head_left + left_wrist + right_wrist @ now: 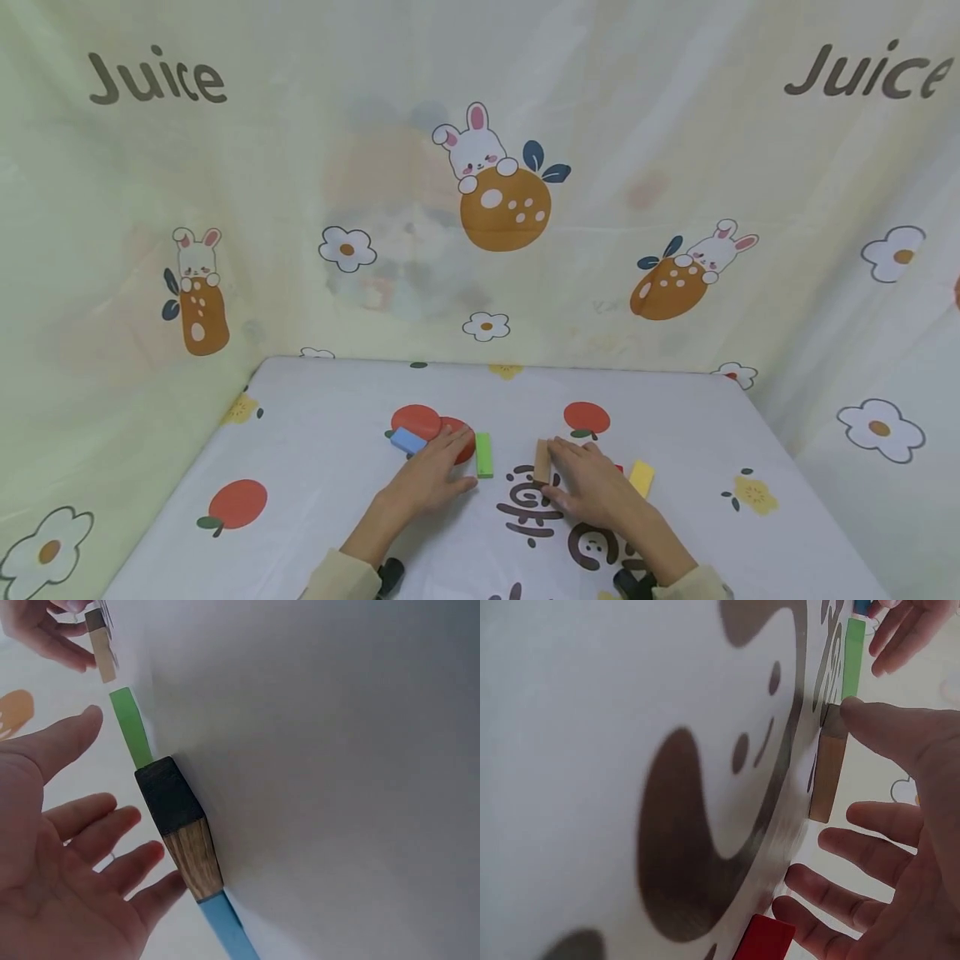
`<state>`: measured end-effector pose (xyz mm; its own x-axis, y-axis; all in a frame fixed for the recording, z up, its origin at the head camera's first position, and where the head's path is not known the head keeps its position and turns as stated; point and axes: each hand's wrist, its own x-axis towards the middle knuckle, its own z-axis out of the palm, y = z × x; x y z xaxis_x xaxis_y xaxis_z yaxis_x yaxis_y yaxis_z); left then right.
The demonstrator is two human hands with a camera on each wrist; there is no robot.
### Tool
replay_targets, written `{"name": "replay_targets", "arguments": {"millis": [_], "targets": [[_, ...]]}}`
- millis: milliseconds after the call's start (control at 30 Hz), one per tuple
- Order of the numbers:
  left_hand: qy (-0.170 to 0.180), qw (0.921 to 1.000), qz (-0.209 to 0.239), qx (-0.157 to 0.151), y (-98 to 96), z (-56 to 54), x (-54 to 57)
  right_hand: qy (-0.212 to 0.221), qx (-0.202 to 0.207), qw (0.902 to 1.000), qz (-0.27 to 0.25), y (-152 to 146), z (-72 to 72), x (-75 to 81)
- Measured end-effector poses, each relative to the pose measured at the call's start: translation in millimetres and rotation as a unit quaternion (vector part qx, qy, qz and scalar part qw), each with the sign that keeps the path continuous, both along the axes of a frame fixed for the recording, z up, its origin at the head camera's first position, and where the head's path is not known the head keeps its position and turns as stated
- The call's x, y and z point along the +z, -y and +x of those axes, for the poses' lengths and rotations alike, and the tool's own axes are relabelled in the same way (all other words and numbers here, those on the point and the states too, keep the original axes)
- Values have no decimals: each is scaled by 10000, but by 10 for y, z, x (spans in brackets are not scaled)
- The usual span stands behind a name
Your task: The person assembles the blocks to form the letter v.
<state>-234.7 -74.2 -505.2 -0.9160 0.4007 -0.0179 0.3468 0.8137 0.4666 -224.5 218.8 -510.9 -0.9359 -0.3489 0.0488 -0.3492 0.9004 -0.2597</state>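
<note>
My left hand [429,473] hovers low over the table with its fingers loosely spread. Between a blue block [408,441] and a green block [484,455], a wooden block [193,859] with a dark end lies by its fingers; the left hand hides it in the head view. Its little fingertip is right at that block's side in the left wrist view. My right hand [596,487] lies beside a light wooden block [542,461], fingers relaxed. In the right wrist view its thumb tip overlaps one end of this block, and the index fingertip is close by the other end.
Past the right hand's outer fingers lies a red block [765,939], mostly covered in the head view. A yellow block [642,477] is farther right. The white table cover [315,500] has printed fruit and lettering, and a printed curtain [420,275] stands behind.
</note>
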Motion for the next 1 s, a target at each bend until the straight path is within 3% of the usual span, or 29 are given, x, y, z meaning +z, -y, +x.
{"name": "replay_targets", "arguments": {"millis": [433,700,1000], "targets": [[281,9988,395,-59,17,-22,-42,26,-73,9992,-381,13,-42,-2],[166,9989,385,-199,-30,-80,-44,86,-235,9980,-584,-6,-104,-25],[116,9990,427,-99,-75,-126,-36,143,-343,9968,-709,-8,-109,-8]]}}
